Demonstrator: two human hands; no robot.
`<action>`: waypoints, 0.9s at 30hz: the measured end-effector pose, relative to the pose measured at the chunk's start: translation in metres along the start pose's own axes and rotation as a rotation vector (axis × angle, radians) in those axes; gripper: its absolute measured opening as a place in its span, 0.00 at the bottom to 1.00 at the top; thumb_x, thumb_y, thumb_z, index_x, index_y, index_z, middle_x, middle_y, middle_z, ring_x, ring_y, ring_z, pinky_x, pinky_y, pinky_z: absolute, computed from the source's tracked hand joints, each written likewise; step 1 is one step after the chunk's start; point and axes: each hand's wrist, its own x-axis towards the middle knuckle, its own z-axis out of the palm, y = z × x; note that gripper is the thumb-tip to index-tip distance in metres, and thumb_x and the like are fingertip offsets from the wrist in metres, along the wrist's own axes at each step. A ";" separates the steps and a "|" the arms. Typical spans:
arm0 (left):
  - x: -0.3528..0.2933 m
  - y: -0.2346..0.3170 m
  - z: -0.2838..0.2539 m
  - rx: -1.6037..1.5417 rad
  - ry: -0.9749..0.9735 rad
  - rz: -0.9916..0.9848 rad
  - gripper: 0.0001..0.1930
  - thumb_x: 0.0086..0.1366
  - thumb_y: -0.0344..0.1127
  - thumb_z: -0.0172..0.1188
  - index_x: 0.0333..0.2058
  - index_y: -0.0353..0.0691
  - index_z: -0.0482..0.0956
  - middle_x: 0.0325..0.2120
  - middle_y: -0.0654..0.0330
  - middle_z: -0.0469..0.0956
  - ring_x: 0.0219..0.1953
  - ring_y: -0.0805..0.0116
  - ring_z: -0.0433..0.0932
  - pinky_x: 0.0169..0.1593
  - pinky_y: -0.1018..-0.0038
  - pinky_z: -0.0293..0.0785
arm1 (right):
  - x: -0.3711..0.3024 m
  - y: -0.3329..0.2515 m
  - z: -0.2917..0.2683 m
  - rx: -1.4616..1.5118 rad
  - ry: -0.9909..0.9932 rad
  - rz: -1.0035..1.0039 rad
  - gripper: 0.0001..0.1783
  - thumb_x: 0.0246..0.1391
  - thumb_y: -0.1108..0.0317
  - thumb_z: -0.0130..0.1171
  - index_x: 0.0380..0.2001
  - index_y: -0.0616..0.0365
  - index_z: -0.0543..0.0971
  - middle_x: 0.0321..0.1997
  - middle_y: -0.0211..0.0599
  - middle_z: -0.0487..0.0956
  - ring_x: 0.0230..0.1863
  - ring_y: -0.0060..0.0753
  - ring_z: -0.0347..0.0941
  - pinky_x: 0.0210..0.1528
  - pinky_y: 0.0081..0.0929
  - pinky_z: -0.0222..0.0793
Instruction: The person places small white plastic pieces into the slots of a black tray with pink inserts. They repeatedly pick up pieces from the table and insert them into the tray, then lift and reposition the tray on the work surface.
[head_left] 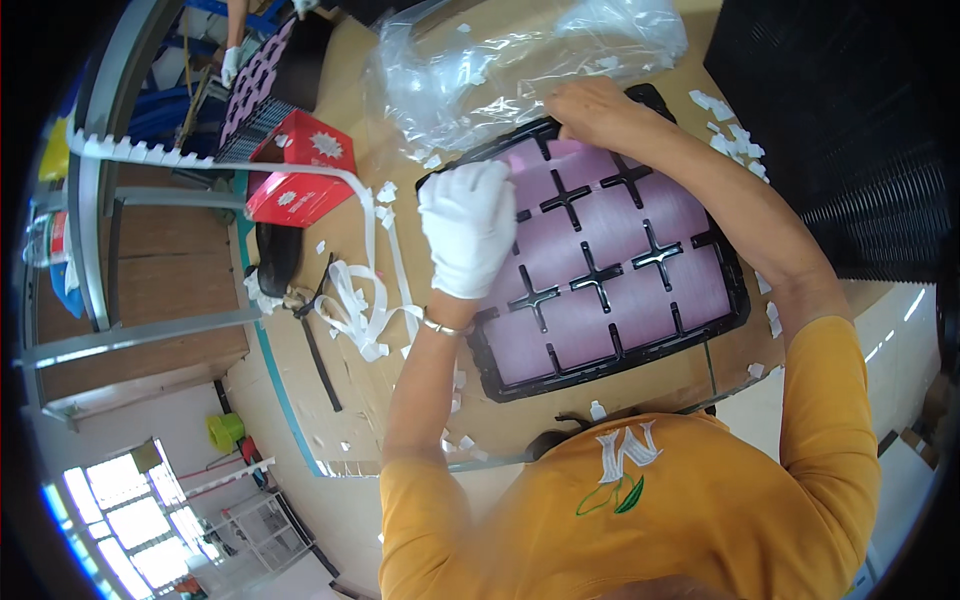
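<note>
In front of me on the table lies a black plastic tray (600, 375) with cross-shaped dividers. Its compartments hold flat pinkish-purple pieces (555, 245) with a sheen. My left hand (467, 228), in a white glove, is closed over the tray's far left part. Whatever its fingers grip is hidden under the glove. My right hand (592, 108) is bare and reaches across the tray to its far edge, fingers curled together. What they hold cannot be made out. Between the two hands a brighter pink piece (538, 152) shows at the far row.
A crumpled clear plastic bag (450, 85) lies beyond the tray. A red box (303, 165) and a tangle of white strip (355, 310) are at left, with paper scraps about. Black ridged trays (850, 130) stack at right. Another person's gloved hand (231, 66) shows far left.
</note>
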 end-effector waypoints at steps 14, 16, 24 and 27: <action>0.025 -0.166 -0.124 -0.771 0.526 -0.637 0.27 0.62 0.30 0.62 0.59 0.29 0.68 0.51 0.54 0.77 0.51 0.68 0.76 0.55 0.73 0.71 | 0.021 -0.074 -0.078 0.253 0.627 0.014 0.10 0.57 0.68 0.57 0.42 0.57 0.76 0.42 0.44 0.77 0.39 0.53 0.77 0.41 0.43 0.74; 0.037 -0.153 -0.137 -0.860 0.504 -0.616 0.20 0.62 0.27 0.62 0.53 0.30 0.74 0.45 0.58 0.79 0.47 0.71 0.77 0.53 0.75 0.72 | 0.041 -0.104 -0.097 0.413 0.695 -0.138 0.09 0.57 0.67 0.58 0.40 0.58 0.77 0.38 0.43 0.78 0.37 0.49 0.77 0.40 0.38 0.73; 0.033 -0.106 -0.141 -0.853 0.644 -0.609 0.10 0.62 0.26 0.62 0.42 0.32 0.83 0.32 0.66 0.82 0.33 0.80 0.77 0.39 0.81 0.73 | 0.107 -0.207 -0.166 1.170 0.419 -0.064 0.15 0.57 0.58 0.64 0.39 0.58 0.81 0.30 0.24 0.77 0.26 0.14 0.68 0.26 0.15 0.61; 0.028 -0.101 -0.149 -0.765 0.611 -0.638 0.10 0.63 0.27 0.62 0.42 0.33 0.83 0.30 0.67 0.81 0.33 0.82 0.76 0.39 0.82 0.72 | 0.117 -0.220 -0.169 1.117 0.384 -0.092 0.15 0.55 0.57 0.66 0.36 0.58 0.82 0.26 0.24 0.76 0.24 0.14 0.68 0.25 0.16 0.61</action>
